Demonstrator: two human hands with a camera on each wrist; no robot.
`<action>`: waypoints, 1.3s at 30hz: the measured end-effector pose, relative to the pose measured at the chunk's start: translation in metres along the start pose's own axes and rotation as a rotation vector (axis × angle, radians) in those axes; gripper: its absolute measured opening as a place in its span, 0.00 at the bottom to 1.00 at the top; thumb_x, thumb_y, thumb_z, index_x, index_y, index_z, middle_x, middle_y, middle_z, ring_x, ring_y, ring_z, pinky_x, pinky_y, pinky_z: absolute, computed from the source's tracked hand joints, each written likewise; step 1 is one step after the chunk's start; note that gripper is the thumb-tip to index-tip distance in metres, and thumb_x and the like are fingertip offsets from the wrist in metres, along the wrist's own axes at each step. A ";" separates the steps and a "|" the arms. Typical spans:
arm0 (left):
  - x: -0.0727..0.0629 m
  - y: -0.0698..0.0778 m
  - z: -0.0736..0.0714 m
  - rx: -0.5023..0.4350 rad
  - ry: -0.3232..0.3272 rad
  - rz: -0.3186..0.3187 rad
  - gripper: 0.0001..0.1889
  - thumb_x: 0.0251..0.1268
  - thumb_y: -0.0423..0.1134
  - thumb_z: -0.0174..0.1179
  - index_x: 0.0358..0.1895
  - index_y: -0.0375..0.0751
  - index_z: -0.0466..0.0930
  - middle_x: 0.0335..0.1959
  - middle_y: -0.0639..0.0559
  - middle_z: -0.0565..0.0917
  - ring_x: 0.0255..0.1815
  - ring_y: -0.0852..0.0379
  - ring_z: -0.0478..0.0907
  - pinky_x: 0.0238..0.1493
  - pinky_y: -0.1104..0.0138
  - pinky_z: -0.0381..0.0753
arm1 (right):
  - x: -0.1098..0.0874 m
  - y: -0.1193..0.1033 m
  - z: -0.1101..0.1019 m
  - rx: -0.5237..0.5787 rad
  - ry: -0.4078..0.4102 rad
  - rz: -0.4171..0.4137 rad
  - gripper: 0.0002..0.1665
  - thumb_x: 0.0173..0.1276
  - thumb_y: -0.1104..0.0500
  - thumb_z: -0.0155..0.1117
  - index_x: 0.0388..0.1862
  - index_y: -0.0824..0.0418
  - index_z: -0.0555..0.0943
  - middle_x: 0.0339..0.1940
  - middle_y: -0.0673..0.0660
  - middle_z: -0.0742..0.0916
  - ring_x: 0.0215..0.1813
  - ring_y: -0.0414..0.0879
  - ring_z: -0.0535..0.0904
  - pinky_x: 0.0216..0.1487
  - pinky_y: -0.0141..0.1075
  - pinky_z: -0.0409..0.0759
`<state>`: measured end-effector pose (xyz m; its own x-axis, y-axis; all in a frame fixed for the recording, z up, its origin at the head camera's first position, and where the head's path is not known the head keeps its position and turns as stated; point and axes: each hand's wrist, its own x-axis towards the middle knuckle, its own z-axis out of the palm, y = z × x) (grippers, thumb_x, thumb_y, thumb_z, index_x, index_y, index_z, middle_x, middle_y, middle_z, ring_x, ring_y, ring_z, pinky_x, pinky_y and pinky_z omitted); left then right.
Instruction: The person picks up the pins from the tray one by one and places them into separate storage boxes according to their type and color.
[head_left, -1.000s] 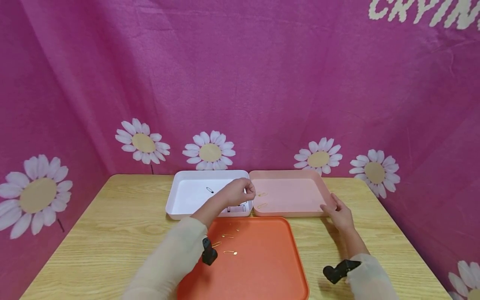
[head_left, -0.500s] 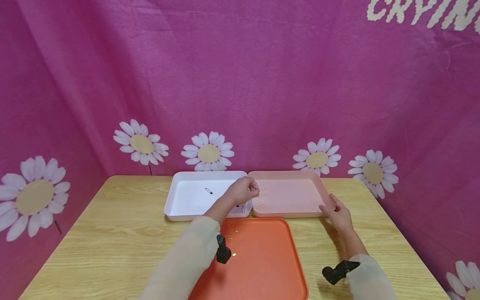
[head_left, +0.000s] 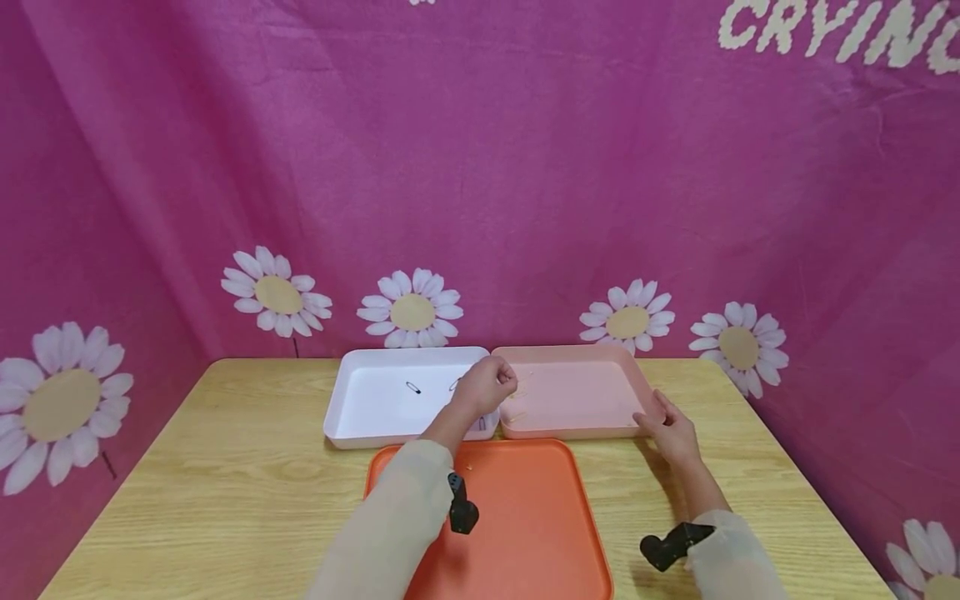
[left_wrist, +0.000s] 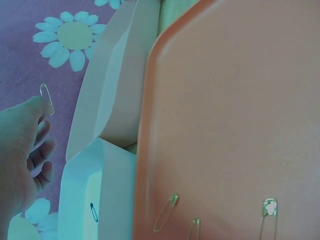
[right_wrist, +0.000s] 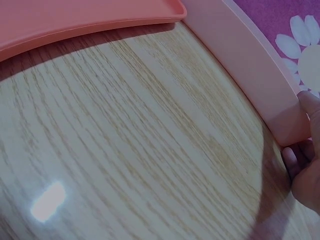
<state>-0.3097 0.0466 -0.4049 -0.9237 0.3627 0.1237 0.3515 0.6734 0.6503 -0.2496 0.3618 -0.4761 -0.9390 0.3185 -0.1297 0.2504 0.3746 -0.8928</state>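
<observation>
My left hand [head_left: 483, 387] hovers where the white and pink trays meet. Its thumb and finger pinch a gold safety pin [left_wrist: 51, 109], upright in the left wrist view. The other fingers are loosely bent. A few thin gold safety pins lie at the left end of the pink tray [head_left: 585, 387]. At that tray's front right corner, my right hand [head_left: 675, 433] holds on, thumb at the rim and fingertips low against the outside. Dark safety pins, one of them a black safety pin [head_left: 414, 388], lie in the white tray [head_left: 371, 404], partly hidden by my left hand.
An orange tray [head_left: 525, 525] sits nearest me, in front of the two others. More gold safety pins lie in it, among them one gold safety pin with a wide head [left_wrist: 270, 206]. Under everything is a wooden table [head_left: 225, 467], with a flowered magenta cloth [head_left: 480, 183] behind.
My left hand has shifted slightly right, toward the pink tray, and its sleeve now covers more of the orange tray. The right hand stays at the pink tray's corner. The head view tilted slightly.
</observation>
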 end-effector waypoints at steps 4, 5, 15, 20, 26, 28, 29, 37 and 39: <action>-0.002 -0.002 0.003 0.008 0.018 -0.011 0.07 0.62 0.40 0.57 0.38 0.41 0.79 0.34 0.50 0.79 0.36 0.56 0.75 0.39 0.66 0.74 | 0.000 0.001 0.000 -0.014 0.005 -0.010 0.44 0.67 0.53 0.57 0.75 0.57 0.48 0.75 0.68 0.53 0.75 0.61 0.50 0.73 0.49 0.52; -0.002 -0.003 0.003 0.011 0.016 -0.018 0.08 0.62 0.41 0.57 0.39 0.41 0.79 0.35 0.50 0.79 0.36 0.55 0.75 0.38 0.65 0.74 | 0.000 0.001 0.000 -0.016 0.005 -0.011 0.44 0.67 0.53 0.57 0.75 0.58 0.47 0.75 0.68 0.53 0.75 0.61 0.50 0.73 0.49 0.52; -0.010 -0.020 -0.003 0.007 -0.026 -0.012 0.09 0.62 0.42 0.59 0.41 0.41 0.79 0.33 0.49 0.79 0.34 0.56 0.72 0.38 0.67 0.71 | -0.001 -0.003 0.000 -0.022 0.000 0.002 0.44 0.67 0.52 0.57 0.75 0.57 0.47 0.75 0.68 0.53 0.74 0.61 0.51 0.73 0.49 0.52; -0.016 -0.023 -0.011 -0.011 -0.059 -0.023 0.10 0.62 0.42 0.59 0.42 0.42 0.79 0.34 0.49 0.78 0.34 0.56 0.72 0.39 0.66 0.72 | -0.003 -0.005 0.000 -0.033 -0.008 0.003 0.44 0.67 0.52 0.57 0.75 0.57 0.46 0.74 0.69 0.54 0.74 0.61 0.51 0.73 0.49 0.52; -0.019 -0.031 -0.018 0.022 -0.072 -0.021 0.09 0.62 0.44 0.59 0.41 0.44 0.79 0.34 0.51 0.78 0.34 0.57 0.71 0.38 0.67 0.71 | -0.004 -0.007 0.001 -0.027 -0.005 0.012 0.44 0.67 0.53 0.57 0.75 0.57 0.47 0.74 0.70 0.54 0.74 0.61 0.51 0.73 0.48 0.53; -0.021 -0.034 -0.020 0.035 -0.074 -0.013 0.09 0.62 0.44 0.59 0.40 0.45 0.79 0.34 0.51 0.78 0.33 0.58 0.71 0.37 0.68 0.71 | -0.004 -0.007 0.001 -0.027 -0.003 0.012 0.44 0.67 0.53 0.57 0.75 0.56 0.47 0.74 0.69 0.54 0.74 0.61 0.51 0.72 0.48 0.53; -0.023 -0.035 -0.021 0.032 -0.080 -0.011 0.08 0.62 0.44 0.60 0.39 0.45 0.79 0.33 0.51 0.78 0.32 0.58 0.71 0.35 0.68 0.72 | -0.003 -0.007 0.001 -0.027 0.000 0.011 0.44 0.67 0.53 0.57 0.75 0.56 0.47 0.74 0.69 0.54 0.74 0.61 0.52 0.72 0.48 0.53; -0.043 -0.045 -0.034 -0.021 -0.099 0.006 0.07 0.59 0.41 0.62 0.36 0.42 0.80 0.30 0.52 0.77 0.26 0.60 0.70 0.27 0.72 0.71 | -0.003 -0.004 0.000 -0.053 -0.007 0.007 0.45 0.67 0.51 0.57 0.76 0.56 0.46 0.74 0.70 0.54 0.74 0.62 0.51 0.72 0.50 0.52; -0.048 -0.048 -0.037 -0.038 -0.091 0.006 0.07 0.59 0.41 0.63 0.35 0.42 0.80 0.29 0.52 0.77 0.27 0.60 0.70 0.27 0.72 0.70 | -0.002 -0.004 0.000 -0.052 -0.011 0.005 0.45 0.67 0.50 0.57 0.75 0.56 0.46 0.74 0.70 0.53 0.74 0.62 0.50 0.72 0.50 0.52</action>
<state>-0.2874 -0.0266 -0.4145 -0.9033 0.4248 0.0605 0.3495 0.6466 0.6780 -0.2484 0.3596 -0.4723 -0.9401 0.3111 -0.1394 0.2671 0.4181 -0.8683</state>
